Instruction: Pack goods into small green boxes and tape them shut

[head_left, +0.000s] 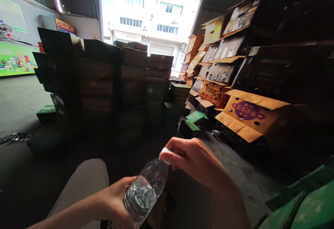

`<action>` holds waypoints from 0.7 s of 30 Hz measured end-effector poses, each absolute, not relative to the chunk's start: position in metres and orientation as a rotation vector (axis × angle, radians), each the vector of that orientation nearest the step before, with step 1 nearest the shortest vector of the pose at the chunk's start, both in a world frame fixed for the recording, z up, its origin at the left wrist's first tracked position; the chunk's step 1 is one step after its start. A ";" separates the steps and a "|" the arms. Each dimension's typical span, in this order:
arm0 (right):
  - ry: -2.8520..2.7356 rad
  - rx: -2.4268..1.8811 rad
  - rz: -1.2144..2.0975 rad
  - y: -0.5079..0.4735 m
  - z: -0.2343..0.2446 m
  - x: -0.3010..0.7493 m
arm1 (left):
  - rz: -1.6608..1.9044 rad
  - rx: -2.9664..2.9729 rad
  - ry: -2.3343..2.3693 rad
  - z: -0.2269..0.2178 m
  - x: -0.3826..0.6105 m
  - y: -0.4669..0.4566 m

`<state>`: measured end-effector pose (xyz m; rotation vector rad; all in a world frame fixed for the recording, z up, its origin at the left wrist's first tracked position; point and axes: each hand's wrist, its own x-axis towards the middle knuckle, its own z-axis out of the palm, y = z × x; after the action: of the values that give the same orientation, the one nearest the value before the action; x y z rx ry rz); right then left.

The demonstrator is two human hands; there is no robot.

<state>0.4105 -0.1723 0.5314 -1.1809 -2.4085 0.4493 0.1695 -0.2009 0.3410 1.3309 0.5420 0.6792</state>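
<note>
A clear plastic water bottle (pixel 153 176), partly filled, leans to the right in front of me. My left hand (pixel 118 197) is wrapped round its lower body. At the top, my right hand (pixel 189 156) pinches the white bottle cap (pixel 166 150) between thumb and fingers. The cap sits at the bottle's neck; whether it is screwed tight I cannot tell. My fingers hide part of the cap, and the bottle's base runs toward the bottom of the view.
Dark stacked boxes (pixel 99 76) stand ahead. Opened cartons (pixel 247 114) pile up at the right, with green boxes (pixel 195 117) on the floor before them. A green item (pixel 308 201) lies at the lower right. Beyond the bright doorway is a white building (pixel 148 9).
</note>
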 end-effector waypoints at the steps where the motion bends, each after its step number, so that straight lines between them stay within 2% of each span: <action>1: -2.380 -1.238 0.362 -0.171 0.530 0.409 | 0.732 1.330 0.596 0.345 0.170 -0.203; 3: -2.378 -1.234 0.305 -0.171 0.530 0.407 | 0.805 1.341 0.661 0.355 0.168 -0.204; 10: -2.376 -1.080 0.485 -0.160 0.523 0.394 | 0.739 1.448 0.785 0.371 0.146 -0.206; 14: -2.253 -1.177 0.455 -0.140 0.501 0.373 | 1.130 1.762 1.366 0.359 0.151 -0.199; 17: -2.176 -1.199 0.433 -0.129 0.489 0.357 | 1.238 1.958 1.795 0.349 0.151 -0.187; 21: -2.167 -0.999 0.534 -0.122 0.478 0.352 | 1.241 1.964 1.731 0.351 0.110 -0.190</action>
<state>0.3516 -0.1220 0.4777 -0.9987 -2.1669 0.5338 0.1104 -0.1905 0.3509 1.9636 1.7314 1.2414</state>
